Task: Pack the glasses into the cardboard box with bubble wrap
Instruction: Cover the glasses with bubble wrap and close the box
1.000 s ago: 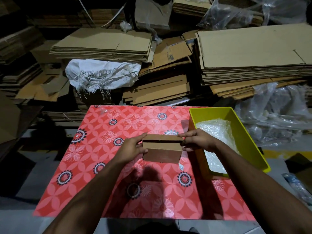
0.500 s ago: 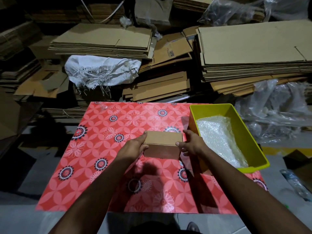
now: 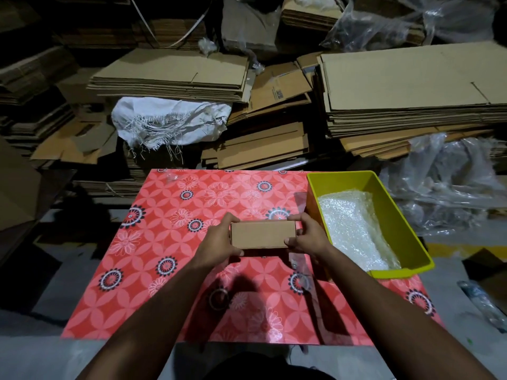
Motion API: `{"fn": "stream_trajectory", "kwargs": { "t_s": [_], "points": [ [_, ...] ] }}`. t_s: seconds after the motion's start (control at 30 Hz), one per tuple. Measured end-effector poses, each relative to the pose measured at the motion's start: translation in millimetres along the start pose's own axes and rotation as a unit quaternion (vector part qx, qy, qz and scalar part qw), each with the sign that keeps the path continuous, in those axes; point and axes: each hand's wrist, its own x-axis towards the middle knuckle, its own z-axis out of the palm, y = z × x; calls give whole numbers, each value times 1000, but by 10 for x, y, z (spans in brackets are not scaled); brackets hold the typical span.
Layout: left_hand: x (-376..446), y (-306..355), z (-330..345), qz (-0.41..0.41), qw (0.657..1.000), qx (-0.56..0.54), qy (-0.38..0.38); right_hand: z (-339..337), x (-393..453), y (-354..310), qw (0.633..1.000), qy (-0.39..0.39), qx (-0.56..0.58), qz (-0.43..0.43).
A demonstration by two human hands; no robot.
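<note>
A small closed brown cardboard box (image 3: 262, 233) is held between both hands above the middle of the table. My left hand (image 3: 216, 242) grips its left end, thumb on the near edge and fingers round the far side. Its right end is gripped the same way by my right hand (image 3: 308, 238). Sheets of bubble wrap (image 3: 354, 229) lie inside a yellow-green plastic bin (image 3: 400, 223) at the table's right side. No glasses are visible; whatever is in the box is hidden.
The table wears a red cloth with flower patterns (image 3: 164, 242). Behind it rise stacks of flattened cardboard (image 3: 397, 86) and a torn white sack (image 3: 170, 119). Clear plastic bags (image 3: 450, 187) lie at the right, beyond the bin.
The box has turned in my hands so its broad closed face points up at the camera. Both hands have kept their grip on its ends.
</note>
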Motion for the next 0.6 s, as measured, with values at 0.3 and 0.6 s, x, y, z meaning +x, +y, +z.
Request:
{"fn": "stream_trajectory", "kwargs": {
  "t_s": [0.3,0.6],
  "points": [
    [-158,-162,456,-48,998,50,9,228,-153,412,984,58,-165,-10],
    [-103,-129,573,18,987,160,-17,202,-221,134,913,65,-353,-195]
  ]
}}
